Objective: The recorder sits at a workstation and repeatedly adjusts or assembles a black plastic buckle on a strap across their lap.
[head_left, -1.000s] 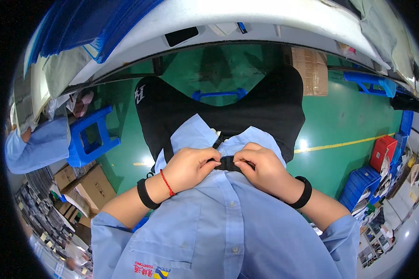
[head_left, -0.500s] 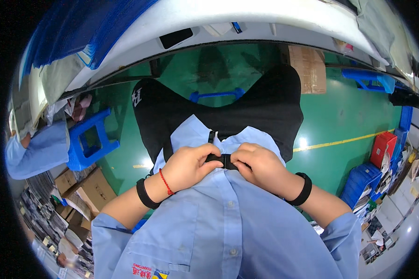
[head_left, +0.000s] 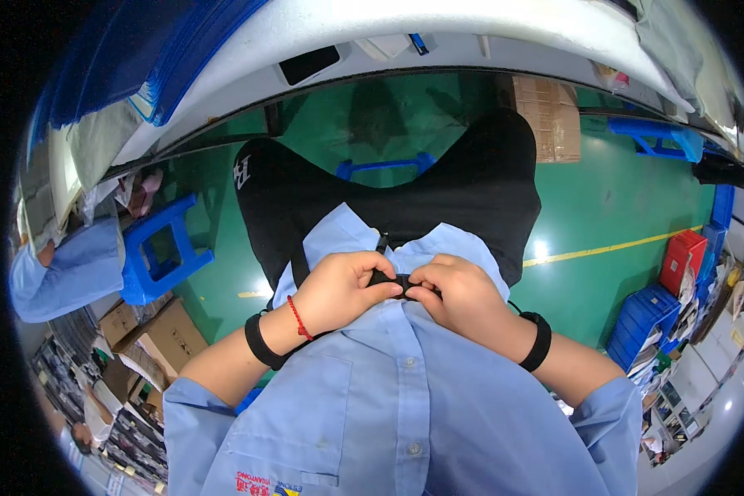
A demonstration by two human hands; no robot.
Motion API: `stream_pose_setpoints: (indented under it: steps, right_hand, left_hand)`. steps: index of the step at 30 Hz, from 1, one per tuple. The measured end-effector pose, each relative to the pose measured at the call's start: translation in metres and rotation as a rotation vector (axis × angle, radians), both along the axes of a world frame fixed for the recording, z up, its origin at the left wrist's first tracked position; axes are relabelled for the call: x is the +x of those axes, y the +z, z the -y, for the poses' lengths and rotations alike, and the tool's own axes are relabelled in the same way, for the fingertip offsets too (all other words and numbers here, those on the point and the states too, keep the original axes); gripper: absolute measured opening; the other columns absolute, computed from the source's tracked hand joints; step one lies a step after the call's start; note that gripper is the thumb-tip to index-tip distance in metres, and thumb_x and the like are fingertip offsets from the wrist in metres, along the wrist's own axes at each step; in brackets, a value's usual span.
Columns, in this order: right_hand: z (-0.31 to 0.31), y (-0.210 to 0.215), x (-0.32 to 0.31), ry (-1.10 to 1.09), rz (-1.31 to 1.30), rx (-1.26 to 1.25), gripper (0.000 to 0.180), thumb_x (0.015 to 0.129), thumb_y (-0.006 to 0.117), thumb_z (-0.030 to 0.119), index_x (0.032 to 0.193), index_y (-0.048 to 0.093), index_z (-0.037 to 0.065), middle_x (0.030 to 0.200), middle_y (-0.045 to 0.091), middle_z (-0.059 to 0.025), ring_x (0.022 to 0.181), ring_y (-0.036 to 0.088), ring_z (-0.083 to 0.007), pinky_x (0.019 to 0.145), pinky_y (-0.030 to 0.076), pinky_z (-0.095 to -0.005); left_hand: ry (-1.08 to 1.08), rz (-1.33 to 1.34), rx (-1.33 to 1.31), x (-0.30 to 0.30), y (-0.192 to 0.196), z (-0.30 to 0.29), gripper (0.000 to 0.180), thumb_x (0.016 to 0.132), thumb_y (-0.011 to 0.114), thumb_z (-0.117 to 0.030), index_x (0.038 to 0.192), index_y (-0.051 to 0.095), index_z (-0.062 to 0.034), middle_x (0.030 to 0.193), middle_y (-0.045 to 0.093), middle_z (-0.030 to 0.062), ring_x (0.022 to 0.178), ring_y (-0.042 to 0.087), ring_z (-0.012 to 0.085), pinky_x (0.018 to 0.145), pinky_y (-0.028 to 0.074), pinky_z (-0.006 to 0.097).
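My left hand (head_left: 340, 291) and my right hand (head_left: 453, 293) meet at my chest, both pinching a small black buckle (head_left: 391, 280) on a black strap over my light blue shirt (head_left: 388, 413). The fingertips of the two hands touch around the buckle. A black band and a red string sit on my left wrist, a black band on my right wrist. Below the hands my black trousers (head_left: 388, 198) show against the green floor.
A blue plastic stool (head_left: 161, 248) stands at left beside a person's blue sleeve (head_left: 62, 269). Cardboard boxes (head_left: 153, 339) lie at lower left, another box (head_left: 550, 116) at top right. Blue and red crates (head_left: 661, 306) stand at right. A white table edge (head_left: 438, 33) curves across the top.
The hands stay on the buckle at my chest; the whole view has shifted slightly, and the fingers have closed a little tighter together.
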State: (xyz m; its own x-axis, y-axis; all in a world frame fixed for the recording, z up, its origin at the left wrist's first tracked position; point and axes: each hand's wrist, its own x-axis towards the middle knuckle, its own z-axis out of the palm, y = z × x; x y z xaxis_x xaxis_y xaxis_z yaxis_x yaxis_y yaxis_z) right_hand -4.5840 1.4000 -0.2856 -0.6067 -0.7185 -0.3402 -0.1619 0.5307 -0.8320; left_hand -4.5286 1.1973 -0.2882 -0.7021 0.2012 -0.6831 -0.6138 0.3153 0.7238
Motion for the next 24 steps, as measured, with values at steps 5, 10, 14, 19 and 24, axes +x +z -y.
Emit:
stream_pose_setpoints:
  steps: [5, 10, 14, 19, 24]
  right_hand:
    - [0.0, 0.002, -0.001, -0.007, 0.068, 0.042, 0.008, 0.075, 0.068, 0.011, 0.078, 0.065, 0.004, 0.075, 0.059, -0.0135, 0.073, 0.059, -0.0332, 0.065, 0.048, -0.0421]
    - [-0.002, 0.0, -0.004, -0.01, 0.125, -0.042, 0.004, 0.077, 0.062, 0.006, 0.078, 0.065, 0.004, 0.076, 0.059, -0.0143, 0.075, 0.058, -0.0341, 0.066, 0.047, -0.0423]
    - [-0.004, -0.004, -0.004, 0.045, 0.094, -0.105, 0.007, 0.079, 0.059, 0.004, 0.082, 0.065, 0.004, 0.078, 0.058, -0.014, 0.077, 0.057, -0.0341, 0.068, 0.047, -0.0415]
    - [-0.008, -0.005, -0.004, 0.144, 0.056, -0.15, 0.01, 0.079, 0.058, 0.002, 0.086, 0.064, 0.005, 0.081, 0.057, -0.0116, 0.079, 0.057, -0.0317, 0.069, 0.047, -0.0391]
    - [-0.012, -0.004, -0.005, 0.21, -0.061, -0.19, 0.013, 0.077, 0.06, -0.001, 0.088, 0.063, 0.005, 0.081, 0.057, -0.0085, 0.078, 0.056, -0.0277, 0.067, 0.047, -0.0354]
  left_hand:
    - [-0.026, -0.044, 0.036, 0.001, -0.002, -0.003, 0.006, 0.081, 0.071, -0.01, 0.085, 0.068, -0.007, 0.052, 0.034, -0.0049, 0.05, 0.028, 0.0036, 0.045, 0.025, 0.025]
    - [-0.095, -0.085, 0.035, 0.001, 0.0, 0.0, 0.005, 0.082, 0.07, -0.009, 0.086, 0.067, -0.0069, 0.052, 0.039, -0.0025, 0.05, 0.031, 0.0042, 0.045, 0.026, 0.025]
    - [-0.095, -0.096, 0.056, 0.003, 0.0, 0.002, 0.004, 0.083, 0.068, -0.008, 0.086, 0.066, -0.0061, 0.055, 0.045, -0.0004, 0.052, 0.036, 0.0048, 0.047, 0.03, 0.025]
    - [-0.094, -0.109, 0.083, 0.009, -0.002, 0.004, 0.003, 0.084, 0.066, -0.006, 0.086, 0.065, -0.0039, 0.062, 0.056, 0.0024, 0.057, 0.046, 0.006, 0.052, 0.038, 0.024]
    - [-0.148, -0.18, 0.06, 0.013, -0.005, 0.005, 0.004, 0.084, 0.066, -0.006, 0.086, 0.065, -0.0028, 0.068, 0.062, 0.0051, 0.059, 0.051, 0.0068, 0.055, 0.041, 0.024]
